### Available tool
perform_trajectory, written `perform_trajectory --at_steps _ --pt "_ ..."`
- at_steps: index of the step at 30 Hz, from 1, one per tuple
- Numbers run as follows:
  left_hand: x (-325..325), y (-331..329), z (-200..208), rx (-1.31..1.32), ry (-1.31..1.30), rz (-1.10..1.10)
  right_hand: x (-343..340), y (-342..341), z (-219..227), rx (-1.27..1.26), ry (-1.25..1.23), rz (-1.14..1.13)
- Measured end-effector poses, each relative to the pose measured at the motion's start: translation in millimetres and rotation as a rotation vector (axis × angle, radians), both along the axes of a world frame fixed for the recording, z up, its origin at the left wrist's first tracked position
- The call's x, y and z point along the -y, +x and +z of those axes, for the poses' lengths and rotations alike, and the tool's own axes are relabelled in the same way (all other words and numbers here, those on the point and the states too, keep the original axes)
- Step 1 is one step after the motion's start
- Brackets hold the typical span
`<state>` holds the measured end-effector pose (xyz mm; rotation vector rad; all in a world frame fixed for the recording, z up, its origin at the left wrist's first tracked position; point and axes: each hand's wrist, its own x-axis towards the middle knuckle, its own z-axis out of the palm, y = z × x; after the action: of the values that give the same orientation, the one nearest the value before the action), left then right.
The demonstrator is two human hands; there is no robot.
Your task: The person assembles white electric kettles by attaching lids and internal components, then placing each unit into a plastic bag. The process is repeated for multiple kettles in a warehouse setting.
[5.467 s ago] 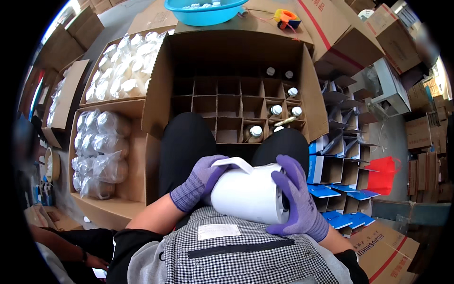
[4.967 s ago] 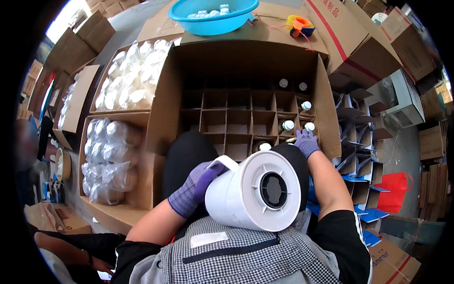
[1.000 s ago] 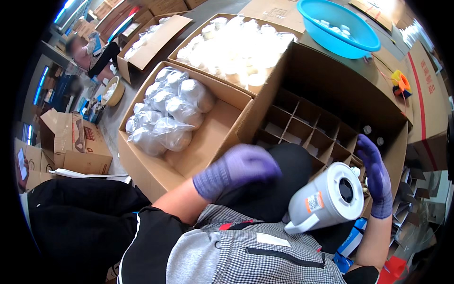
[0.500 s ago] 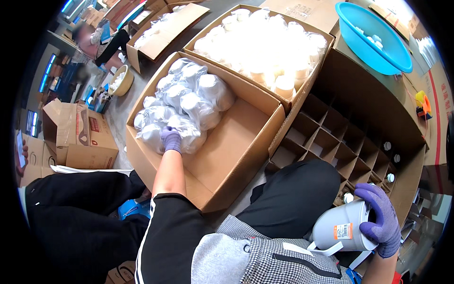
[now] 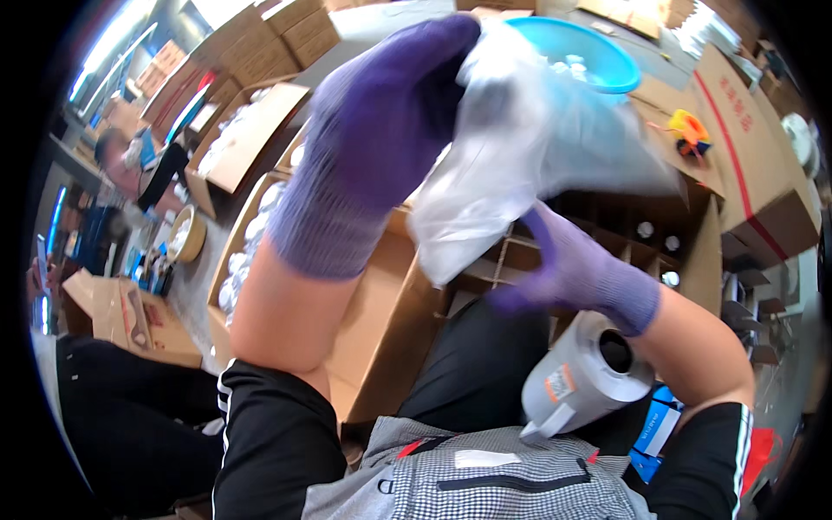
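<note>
A blurred clear plastic bag [image 5: 494, 156] is held up by the left hand [image 5: 394, 113], its purple-gloved fingers closed on the bag's upper left edge. The right hand [image 5: 576, 264] is held half open below the bag, thumb and fingers parted with nothing gripped (whether the bag is touched by the thumb cannot be told). A pale grey jug [image 5: 572, 368] is laid tilted on the lap, its handle turned toward the checked apron [image 5: 511, 498]. Beyond, 3 white caps [image 5: 645, 230] can be seen in the divided carton [image 5: 709, 247].
</note>
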<state>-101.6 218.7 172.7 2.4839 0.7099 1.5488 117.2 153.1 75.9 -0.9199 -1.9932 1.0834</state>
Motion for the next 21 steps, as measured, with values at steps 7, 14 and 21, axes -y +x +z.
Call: perform_trajectory --at_steps 7,14,21 --pt "26.1 71.4 -30.7 0.104 -0.115 -0.238 -7.8 102.8 -11.4 -0.666 -0.564 -0.363" --pt "38.9 159.2 -179.5 -0.058 -0.188 -0.044 26.8 150.3 -30.4 -1.115 -0.607 -0.065" --pt "54.2 193.4 -194.8 0.085 -0.672 -0.201 107.9 140.8 -89.5 -0.71 -0.123 -0.676"
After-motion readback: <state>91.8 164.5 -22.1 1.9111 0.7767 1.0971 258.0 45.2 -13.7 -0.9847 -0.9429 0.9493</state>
